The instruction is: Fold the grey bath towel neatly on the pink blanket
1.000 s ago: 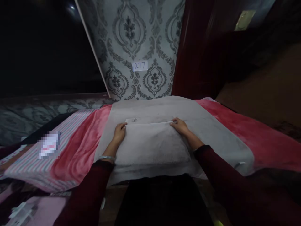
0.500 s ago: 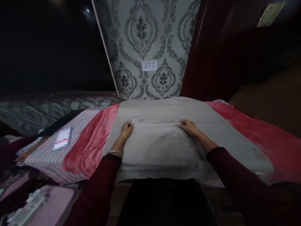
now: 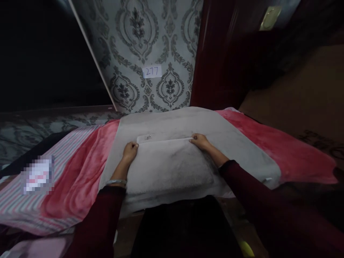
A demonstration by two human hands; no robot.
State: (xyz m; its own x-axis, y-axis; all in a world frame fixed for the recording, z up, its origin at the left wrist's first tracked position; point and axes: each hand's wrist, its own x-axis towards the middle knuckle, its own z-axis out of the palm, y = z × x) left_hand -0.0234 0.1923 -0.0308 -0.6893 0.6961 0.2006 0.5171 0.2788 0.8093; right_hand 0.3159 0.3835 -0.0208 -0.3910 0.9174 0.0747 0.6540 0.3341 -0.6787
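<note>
A light grey plush cloth (image 3: pixel 166 165), with a white far edge, lies as a rectangle on a larger grey cloth (image 3: pixel 199 118). At its far left corner, my left hand (image 3: pixel 130 150) is closed in a pinch, a bracelet on the wrist. My right hand (image 3: pixel 200 141) pinches the far right corner between thumb and fingers. The edge runs nearly straight between both hands. Just beyond it, a small dark mark shows near the left end of a pale strip.
Under the grey cloth spreads a red blanket (image 3: pixel 258 136), over a striped sheet (image 3: pixel 29 200) at left. A blurred white packet (image 3: pixel 39 175) rests there. Behind stand a dark screen (image 3: pixel 48 64) and patterned wall with a paper (image 3: pixel 152 71) reading 277.
My view has turned, so the scene sits further left in it. Both hands still pinch the same corners, and the cloth looks nearly unchanged.
</note>
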